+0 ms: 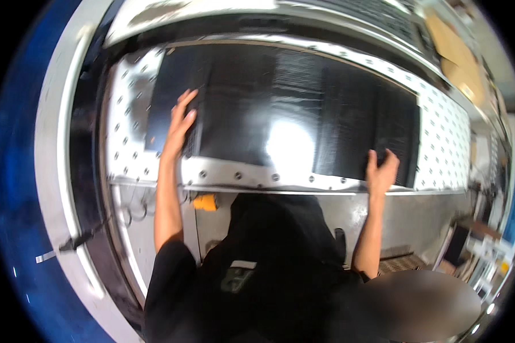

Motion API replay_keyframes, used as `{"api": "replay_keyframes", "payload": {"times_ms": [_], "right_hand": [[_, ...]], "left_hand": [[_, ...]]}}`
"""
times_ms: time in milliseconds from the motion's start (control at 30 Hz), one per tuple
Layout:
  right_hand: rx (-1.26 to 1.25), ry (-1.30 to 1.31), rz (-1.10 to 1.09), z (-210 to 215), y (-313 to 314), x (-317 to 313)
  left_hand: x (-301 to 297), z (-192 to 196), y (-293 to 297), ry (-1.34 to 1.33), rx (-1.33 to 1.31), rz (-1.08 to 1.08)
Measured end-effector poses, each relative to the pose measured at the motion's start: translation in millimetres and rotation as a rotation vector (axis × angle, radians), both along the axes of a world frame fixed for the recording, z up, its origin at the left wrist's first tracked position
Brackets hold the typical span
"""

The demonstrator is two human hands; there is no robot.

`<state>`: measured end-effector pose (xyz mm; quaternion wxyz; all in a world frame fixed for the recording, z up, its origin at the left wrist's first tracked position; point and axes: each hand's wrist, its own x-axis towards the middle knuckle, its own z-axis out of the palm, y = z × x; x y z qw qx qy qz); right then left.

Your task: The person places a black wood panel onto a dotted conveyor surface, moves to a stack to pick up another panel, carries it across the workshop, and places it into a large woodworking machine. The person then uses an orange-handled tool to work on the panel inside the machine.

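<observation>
A wide, glossy black sheet [240, 108] with straight bands across it lies on a white table top [443, 143] dotted with small dark marks. Over the sheet's left part is my left hand [181, 124], its fingers apart and nothing visibly held in them. My right hand [382, 170] is at the front edge toward the sheet's right end, thumb and fingers apart. Whether either hand presses on the sheet or hovers just above it, I cannot tell. A bright glare covers part of the sheet's middle.
Behind the table runs a dark machine beam [263, 24]. A white rail [74, 143] and a blue surface [17, 154] stand at the left, with a black cable [91, 233]. An orange object [205, 202] sits below the front edge. Brown cardboard [456, 60] lies at the far right.
</observation>
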<state>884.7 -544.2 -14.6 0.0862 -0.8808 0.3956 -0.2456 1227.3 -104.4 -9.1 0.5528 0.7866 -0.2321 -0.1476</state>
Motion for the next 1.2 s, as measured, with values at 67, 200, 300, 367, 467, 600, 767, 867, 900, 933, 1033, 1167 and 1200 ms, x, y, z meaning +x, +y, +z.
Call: {"api": "replay_keyframes", "payload": {"times_ms": [67, 200, 300, 367, 467, 600, 767, 867, 900, 933, 1033, 1167, 1200], "right_hand": [[0.031, -0.002, -0.032, 5.6, -1.1, -10.3], [0.110, 0.033, -0.171, 18.0, -14.6, -54.0], [0.107, 0.018, -0.269, 15.3, -31.0, -100.1], [0.067, 0.004, -0.330, 13.1, -43.0, -135.9], [0.070, 0.012, -0.438, 18.1, -56.7, -186.3], [0.065, 0.014, -0.570, 15.7, -77.2, -255.6], [0.097, 0.015, -0.724, 20.9, -90.5, -314.3], [0.094, -0.018, -0.790, 22.0, -101.7, -337.1], [0.115, -0.005, -0.807, 24.2, -106.1, -339.6], [0.139, 0.003, -0.820, 25.2, -111.6, -343.6], [0.152, -0.016, -0.820, 21.6, -136.1, -342.5], [-0.031, -0.084, -0.638, 23.9, -169.8, -329.4], [-0.063, -0.061, -0.630, 15.5, -175.5, -331.7]], "left_hand": [[-13.9, 2.9, -10.4, -0.028, 0.067, -0.013], [-44.5, 9.0, -46.9, -0.095, 0.169, -0.106], [-74.0, 9.9, -83.5, -0.108, 0.182, -0.182], [-93.3, 11.5, -115.9, -0.128, 0.208, -0.241], [-121.3, 14.1, -166.2, -0.135, 0.209, -0.326], [-152.8, 12.2, -237.5, -0.264, 0.253, -0.470], [-187.2, 14.3, -334.8, -0.540, 0.368, -0.579], [-192.7, 18.8, -402.3, -0.631, 0.379, -0.646], [-190.3, 18.1, -426.9, -0.668, 0.386, -0.671], [-186.6, 18.6, -450.5, -0.696, 0.388, -0.687], [-159.8, 17.0, -540.5, -0.852, 0.278, -0.723], [-159.1, 14.3, -622.0, -1.042, 0.188, -0.516], [-184.4, 15.7, -635.1, -0.984, 0.094, -0.484]]}}
